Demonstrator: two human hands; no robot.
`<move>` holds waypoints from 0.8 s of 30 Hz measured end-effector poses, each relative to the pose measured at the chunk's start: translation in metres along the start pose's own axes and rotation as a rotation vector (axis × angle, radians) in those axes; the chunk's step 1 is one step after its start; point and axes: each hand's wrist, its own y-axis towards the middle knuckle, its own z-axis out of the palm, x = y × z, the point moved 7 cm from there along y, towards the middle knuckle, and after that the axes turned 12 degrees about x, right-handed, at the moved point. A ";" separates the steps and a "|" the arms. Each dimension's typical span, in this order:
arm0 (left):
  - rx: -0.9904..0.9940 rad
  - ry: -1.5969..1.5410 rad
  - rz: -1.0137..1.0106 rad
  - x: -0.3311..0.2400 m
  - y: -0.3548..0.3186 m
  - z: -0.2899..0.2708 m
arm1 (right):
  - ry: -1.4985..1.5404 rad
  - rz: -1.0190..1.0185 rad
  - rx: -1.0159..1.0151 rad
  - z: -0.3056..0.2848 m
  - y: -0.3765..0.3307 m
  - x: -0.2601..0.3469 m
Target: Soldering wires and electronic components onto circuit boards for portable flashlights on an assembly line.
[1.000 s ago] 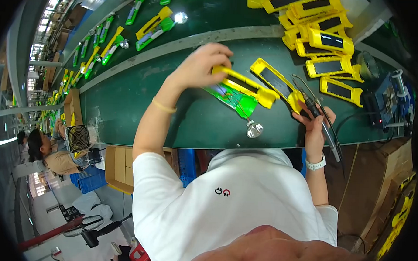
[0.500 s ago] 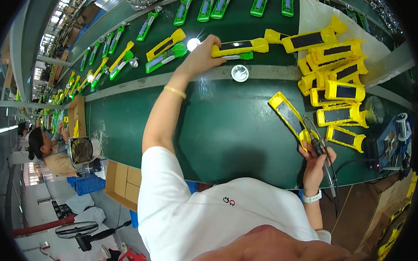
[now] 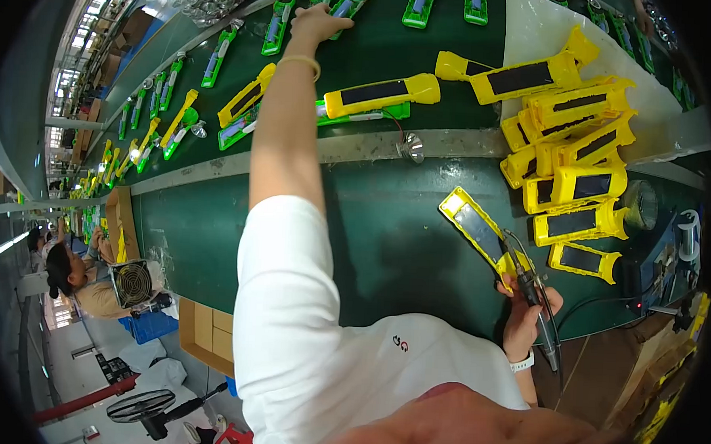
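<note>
My left hand [image 3: 317, 20] is stretched far out over the green conveyor belt [image 3: 394, 57], fingers resting on a green flashlight half [image 3: 343, 3] at the far side. A yellow flashlight with a dark solar panel [image 3: 381, 93] lies on a green half with a red wire and a silver reflector [image 3: 411, 148] just below my forearm. My right hand [image 3: 526, 305] is shut on a soldering iron [image 3: 536, 305] and also grips the end of a yellow flashlight shell [image 3: 476, 226] near the table's front.
A pile of yellow flashlight shells [image 3: 577, 152] lies at the right, partly on a white sheet [image 3: 539, 24]. More green and yellow parts [image 3: 245, 106] run along the belt to the left. A small fan [image 3: 131, 282], cardboard boxes [image 3: 200, 326] and another seated person [image 3: 71, 277] are at lower left.
My left hand let go of the yellow flashlight on the belt and reached further out to the green half. My right hand stays with the iron and shell.
</note>
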 end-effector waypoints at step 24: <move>-0.024 -0.008 0.806 -0.058 -0.453 0.028 | 0.009 0.089 0.388 0.046 0.027 0.000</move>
